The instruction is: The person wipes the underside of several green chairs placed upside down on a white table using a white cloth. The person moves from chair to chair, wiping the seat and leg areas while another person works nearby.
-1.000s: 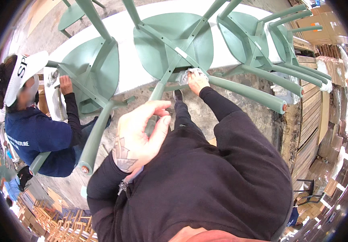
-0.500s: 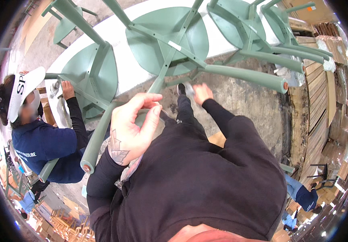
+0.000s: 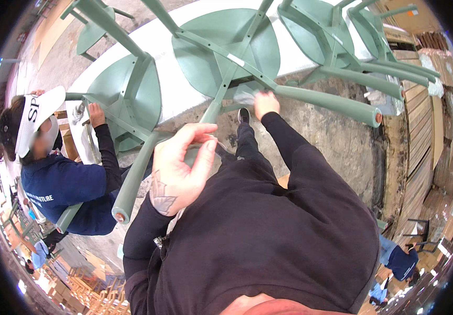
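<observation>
Upside down before me lies a green round-seated chair (image 3: 263, 47) with crossed rails under the seat. My left hand (image 3: 181, 170) is curled round the near-left chair leg (image 3: 213, 111), whose end is mostly hidden by my fingers. Farther off, my right hand (image 3: 266, 104) is closed on a pale, thin piece of material (image 3: 245, 94), smeared by motion. That hand is just beneath the chair's near edge, between its two near legs. Whether the pale piece is cloth or paper I cannot tell.
A white-covered table (image 3: 176, 105) carries several more upturned green chairs (image 3: 315, 31). At left, a co-worker (image 3: 69, 184) in a navy shirt and white visor has a hand on the neighbouring chair (image 3: 132, 94). A leg (image 3: 376, 116) juts toward me. Stacked boards (image 3: 420, 126) stand at right.
My right hand has moved away from me and up toward the chair's underside with the pale piece. The left hand keeps its place on the leg. The whole view has shifted slightly.
</observation>
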`<action>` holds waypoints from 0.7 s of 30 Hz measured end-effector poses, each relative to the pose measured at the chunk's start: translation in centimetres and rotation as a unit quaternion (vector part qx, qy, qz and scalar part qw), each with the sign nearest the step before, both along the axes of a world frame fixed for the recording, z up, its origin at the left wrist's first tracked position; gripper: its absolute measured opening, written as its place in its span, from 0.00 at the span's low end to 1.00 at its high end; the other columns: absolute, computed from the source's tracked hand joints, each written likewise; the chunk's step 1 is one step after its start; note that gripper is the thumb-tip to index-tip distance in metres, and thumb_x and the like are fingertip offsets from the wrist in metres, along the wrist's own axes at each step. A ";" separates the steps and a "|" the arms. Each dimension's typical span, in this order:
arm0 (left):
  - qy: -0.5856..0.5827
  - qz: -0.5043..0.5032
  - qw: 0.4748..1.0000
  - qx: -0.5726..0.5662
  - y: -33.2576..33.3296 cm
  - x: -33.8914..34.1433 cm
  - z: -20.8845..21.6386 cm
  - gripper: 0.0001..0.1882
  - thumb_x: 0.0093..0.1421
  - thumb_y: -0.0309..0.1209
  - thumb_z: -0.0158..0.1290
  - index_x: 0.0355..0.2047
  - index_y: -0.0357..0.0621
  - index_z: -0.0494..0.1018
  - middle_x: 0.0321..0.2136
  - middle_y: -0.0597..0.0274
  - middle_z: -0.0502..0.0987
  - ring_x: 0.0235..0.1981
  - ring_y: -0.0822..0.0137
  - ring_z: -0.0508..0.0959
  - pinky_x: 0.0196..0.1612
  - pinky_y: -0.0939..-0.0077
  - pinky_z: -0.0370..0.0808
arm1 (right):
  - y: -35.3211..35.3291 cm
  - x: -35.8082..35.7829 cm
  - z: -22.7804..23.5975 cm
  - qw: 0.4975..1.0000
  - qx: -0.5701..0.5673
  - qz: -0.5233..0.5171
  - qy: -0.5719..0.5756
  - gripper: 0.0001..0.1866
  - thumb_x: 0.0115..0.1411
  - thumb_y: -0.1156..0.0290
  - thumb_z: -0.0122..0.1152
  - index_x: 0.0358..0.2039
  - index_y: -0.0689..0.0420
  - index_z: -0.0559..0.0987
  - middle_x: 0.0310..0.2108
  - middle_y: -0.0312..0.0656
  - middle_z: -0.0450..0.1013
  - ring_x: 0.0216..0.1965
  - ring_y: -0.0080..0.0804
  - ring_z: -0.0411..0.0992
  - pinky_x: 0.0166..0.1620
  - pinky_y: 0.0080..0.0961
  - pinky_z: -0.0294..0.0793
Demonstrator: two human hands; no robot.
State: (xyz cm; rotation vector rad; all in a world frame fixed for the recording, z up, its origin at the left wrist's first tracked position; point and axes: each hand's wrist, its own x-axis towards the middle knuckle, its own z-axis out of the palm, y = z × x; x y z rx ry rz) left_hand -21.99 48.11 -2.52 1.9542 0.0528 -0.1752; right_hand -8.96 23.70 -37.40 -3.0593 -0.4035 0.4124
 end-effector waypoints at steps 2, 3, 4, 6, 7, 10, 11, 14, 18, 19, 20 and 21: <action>-0.012 0.004 1.000 -0.025 0.2 0.0 0.3 0.13 0.67 0.23 0.53 0.51 0.35 0.76 0.37 0.56 0.85 0.42 0.70 0.83 0.50 0.74 0.75 | -4.6 -1.9 0.0 0.972 -0.044 -0.112 0.200 0.16 0.59 0.66 0.56 0.44 0.57 0.85 0.47 0.53 0.81 0.53 0.47 0.79 0.55 0.45 0.78; -0.027 0.010 0.999 -0.039 0.8 -0.1 0.4 0.13 0.67 0.23 0.53 0.51 0.35 0.77 0.37 0.56 0.85 0.42 0.70 0.83 0.50 0.74 0.75 | -7.4 -3.0 -0.4 0.972 -0.089 -0.097 0.197 0.18 0.59 0.63 0.61 0.48 0.52 0.86 0.49 0.49 0.82 0.54 0.45 0.80 0.57 0.43 0.78; -0.008 0.018 0.999 -0.034 0.4 0.0 0.2 0.13 0.66 0.23 0.53 0.51 0.35 0.77 0.37 0.56 0.85 0.42 0.69 0.83 0.50 0.74 0.75 | -6.1 -4.1 0.0 0.965 -0.109 -0.089 0.223 0.19 0.58 0.62 0.63 0.48 0.52 0.86 0.50 0.49 0.82 0.54 0.45 0.80 0.58 0.42 0.78; -0.021 0.026 0.999 -0.021 0.1 0.0 -0.2 0.13 0.66 0.22 0.53 0.51 0.34 0.76 0.37 0.56 0.84 0.42 0.69 0.83 0.50 0.74 0.76 | -4.0 -4.7 1.7 0.987 -0.014 0.004 0.162 0.22 0.54 0.68 0.65 0.51 0.54 0.82 0.48 0.47 0.81 0.52 0.46 0.78 0.57 0.39 0.76; -0.026 0.015 0.999 -0.020 0.1 0.0 -0.3 0.13 0.66 0.22 0.53 0.51 0.34 0.76 0.37 0.55 0.84 0.42 0.69 0.83 0.50 0.74 0.76 | -2.8 -4.1 2.3 0.994 0.053 0.041 0.092 0.25 0.51 0.69 0.66 0.52 0.55 0.81 0.47 0.45 0.81 0.51 0.47 0.76 0.57 0.38 0.75; -0.013 0.012 1.000 -0.015 0.0 0.1 -0.3 0.13 0.66 0.21 0.52 0.51 0.34 0.76 0.38 0.55 0.84 0.43 0.69 0.83 0.51 0.74 0.76 | 1.4 -0.2 3.2 0.952 0.186 0.138 -0.201 0.24 0.54 0.73 0.61 0.54 0.50 0.79 0.53 0.40 0.75 0.54 0.44 0.71 0.57 0.40 0.73; -0.011 0.010 1.000 -0.016 0.0 0.1 -0.1 0.13 0.67 0.20 0.52 0.51 0.34 0.76 0.38 0.55 0.84 0.43 0.69 0.83 0.51 0.74 0.76 | 1.8 1.2 2.7 0.945 0.195 0.116 -0.237 0.26 0.56 0.74 0.59 0.57 0.48 0.77 0.53 0.40 0.74 0.55 0.45 0.70 0.57 0.40 0.73; -0.017 0.033 0.999 -0.005 -0.1 -0.2 -0.2 0.13 0.66 0.20 0.54 0.50 0.35 0.76 0.37 0.56 0.84 0.42 0.68 0.84 0.50 0.74 0.76 | 5.3 1.6 0.8 0.967 0.198 -0.033 -0.154 0.40 0.50 0.69 0.69 0.67 0.55 0.69 0.49 0.47 0.72 0.55 0.48 0.69 0.59 0.42 0.71; 0.025 0.043 0.999 0.015 -0.5 0.3 0.6 0.12 0.66 0.20 0.53 0.49 0.34 0.77 0.36 0.57 0.85 0.41 0.70 0.83 0.49 0.75 0.76 | 9.5 -5.8 -3.6 0.959 0.265 -0.081 -0.050 0.28 0.52 0.65 0.66 0.53 0.62 0.76 0.46 0.54 0.76 0.50 0.51 0.75 0.50 0.46 0.77; 0.042 0.068 0.997 0.018 -0.6 0.0 0.5 0.12 0.67 0.20 0.52 0.49 0.34 0.77 0.36 0.57 0.85 0.41 0.70 0.83 0.49 0.75 0.76 | 9.8 -7.9 -2.7 0.963 0.176 0.015 0.202 0.18 0.53 0.69 0.62 0.46 0.59 0.80 0.43 0.55 0.78 0.48 0.50 0.78 0.48 0.47 0.80; 0.037 0.063 0.997 0.019 -0.6 0.0 0.7 0.12 0.67 0.21 0.53 0.49 0.34 0.77 0.36 0.57 0.85 0.41 0.70 0.83 0.49 0.75 0.76 | 9.0 -10.8 -3.6 0.942 0.149 0.098 0.283 0.16 0.51 0.73 0.62 0.43 0.55 0.85 0.42 0.54 0.81 0.50 0.52 0.79 0.50 0.47 0.81; 0.031 0.064 0.997 0.021 -0.3 0.0 0.7 0.12 0.67 0.21 0.53 0.49 0.34 0.77 0.36 0.57 0.85 0.41 0.70 0.83 0.49 0.75 0.76 | 7.8 -14.1 -4.7 0.930 0.152 0.208 0.262 0.19 0.49 0.73 0.63 0.44 0.52 0.86 0.46 0.53 0.81 0.53 0.51 0.78 0.55 0.46 0.79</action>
